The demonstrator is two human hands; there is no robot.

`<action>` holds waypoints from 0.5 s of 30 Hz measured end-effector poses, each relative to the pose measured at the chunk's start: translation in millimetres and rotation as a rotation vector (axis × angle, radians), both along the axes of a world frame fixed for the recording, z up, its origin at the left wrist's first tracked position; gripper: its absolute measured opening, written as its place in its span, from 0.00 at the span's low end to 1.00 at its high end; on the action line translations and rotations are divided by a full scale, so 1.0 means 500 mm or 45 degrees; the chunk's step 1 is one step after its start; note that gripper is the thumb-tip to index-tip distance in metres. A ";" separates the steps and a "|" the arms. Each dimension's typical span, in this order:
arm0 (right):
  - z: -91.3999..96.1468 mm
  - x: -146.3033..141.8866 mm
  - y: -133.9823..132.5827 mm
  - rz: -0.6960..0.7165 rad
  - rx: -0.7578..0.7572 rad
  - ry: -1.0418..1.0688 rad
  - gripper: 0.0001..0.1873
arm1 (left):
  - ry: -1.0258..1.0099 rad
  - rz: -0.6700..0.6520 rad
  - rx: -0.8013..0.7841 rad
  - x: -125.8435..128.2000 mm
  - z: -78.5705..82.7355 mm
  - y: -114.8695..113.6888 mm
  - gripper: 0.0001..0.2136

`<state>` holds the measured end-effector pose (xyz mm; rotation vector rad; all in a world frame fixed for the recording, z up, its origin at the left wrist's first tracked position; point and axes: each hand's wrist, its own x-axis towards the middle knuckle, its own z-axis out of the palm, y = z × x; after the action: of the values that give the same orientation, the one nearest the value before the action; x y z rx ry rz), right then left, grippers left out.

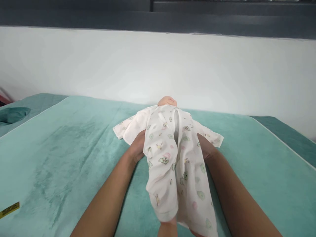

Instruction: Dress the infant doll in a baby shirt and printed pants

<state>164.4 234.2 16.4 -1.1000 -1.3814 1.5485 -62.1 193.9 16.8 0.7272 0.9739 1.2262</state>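
Note:
A baby doll (167, 100) lies on its back on a teal towel (61, 148), head away from me. It wears a white printed romper (170, 154) with small animal pictures. My left hand (137, 146) is tucked under the doll's left side, fingers hidden beneath the cloth. My right hand (205, 146) is tucked under the other side, fingers also hidden. Both hands clasp the doll's torso. A bare doll foot (168, 227) sticks out of the romper leg at the bottom edge.
The teal towel covers a wide flat surface that ends at a white wall (158, 65) behind. A bunched dark green cloth (13, 114) lies at the far left. A yellow tag (9, 209) shows at the lower left.

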 end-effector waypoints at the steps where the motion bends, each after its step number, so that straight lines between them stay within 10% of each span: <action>1: 0.001 -0.001 0.000 0.003 -0.034 0.017 0.21 | -0.001 0.014 -0.002 0.000 0.000 0.000 0.09; 15: -0.006 -0.002 0.000 -0.023 -0.099 0.082 0.12 | -0.022 0.065 0.104 0.009 -0.010 0.006 0.14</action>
<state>163.5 234.1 13.5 -1.0964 -1.2745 1.6221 -57.6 196.8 11.8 0.7586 0.9377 1.3211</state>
